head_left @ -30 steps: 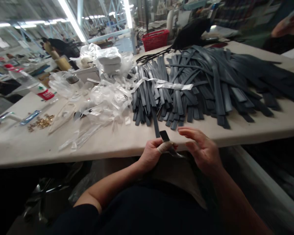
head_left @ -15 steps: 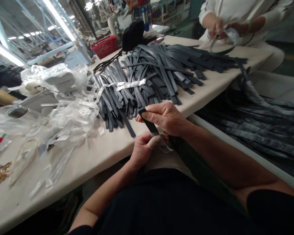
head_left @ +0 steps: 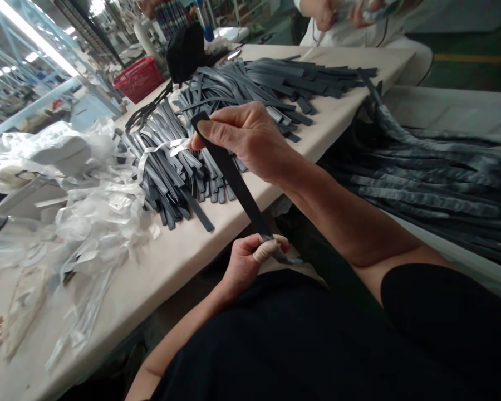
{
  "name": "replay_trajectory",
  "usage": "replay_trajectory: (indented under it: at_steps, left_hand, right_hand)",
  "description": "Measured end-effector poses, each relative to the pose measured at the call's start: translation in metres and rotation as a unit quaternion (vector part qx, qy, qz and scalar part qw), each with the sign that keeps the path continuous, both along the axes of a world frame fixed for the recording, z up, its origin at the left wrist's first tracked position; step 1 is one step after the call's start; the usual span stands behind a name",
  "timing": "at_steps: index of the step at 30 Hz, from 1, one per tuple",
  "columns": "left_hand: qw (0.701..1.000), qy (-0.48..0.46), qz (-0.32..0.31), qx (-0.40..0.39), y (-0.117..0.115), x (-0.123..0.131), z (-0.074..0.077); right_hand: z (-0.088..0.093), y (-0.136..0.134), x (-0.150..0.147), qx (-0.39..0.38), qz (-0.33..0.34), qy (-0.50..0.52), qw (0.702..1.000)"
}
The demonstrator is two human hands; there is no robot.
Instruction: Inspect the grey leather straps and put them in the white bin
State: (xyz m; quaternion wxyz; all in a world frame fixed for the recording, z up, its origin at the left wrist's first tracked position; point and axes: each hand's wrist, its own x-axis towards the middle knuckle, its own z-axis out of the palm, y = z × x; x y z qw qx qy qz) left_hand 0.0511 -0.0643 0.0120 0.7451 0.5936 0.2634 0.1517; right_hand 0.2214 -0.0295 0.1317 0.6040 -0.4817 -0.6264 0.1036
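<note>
Cream worktable (head_left: 179, 253), heaped with grey strips (head_left: 234, 92) — beyond its edge the right hand (head_left: 250, 139) has drawn the long black leather strap (head_left: 237, 189) upward, tip pinched in its fingers (head_left: 211, 129); the left hand (head_left: 246, 264) clamps it below — taut between them.

Lit by long fluorescent tubes (head_left: 33, 34) along pale blue steel framing (head_left: 37, 106). Set on a green floor (head_left: 476, 75) with a yellow line (head_left: 476, 57), upper right. Furnished with a long cream bench (head_left: 183, 256) running diagonally, red basket (head_left: 138, 79) past its far end.
</note>
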Motion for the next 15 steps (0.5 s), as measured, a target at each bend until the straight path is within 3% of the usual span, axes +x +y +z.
replay_trajectory:
  at_steps: [4, 7, 9, 11, 15]
  left_hand:
    - [1.000, -0.007, 0.004, -0.017, -0.002, 0.004, -0.002]
    - [0.994, -0.049, 0.081, -0.053, 0.007, 0.008, -0.001]
    - [0.981, -0.088, 0.159, -0.074, 0.022, 0.008, 0.005]
    - [0.961, -0.129, 0.232, -0.077, 0.041, 0.006, 0.015]
    - [0.922, -0.181, 0.334, -0.077, 0.080, 0.001, 0.041]
  right_hand:
    - [0.006, 0.014, 0.015, -0.054, 0.086, 0.098, 0.990]
    - [-0.014, 0.010, 0.028, -0.074, 0.176, 0.189, 0.963]
    - [-0.045, -0.008, 0.034, -0.089, 0.220, 0.244, 0.940]
    - [-0.087, -0.036, 0.036, -0.143, 0.265, 0.276, 0.913]
    - [-0.172, -0.100, 0.024, -0.304, 0.246, 0.316, 0.864]
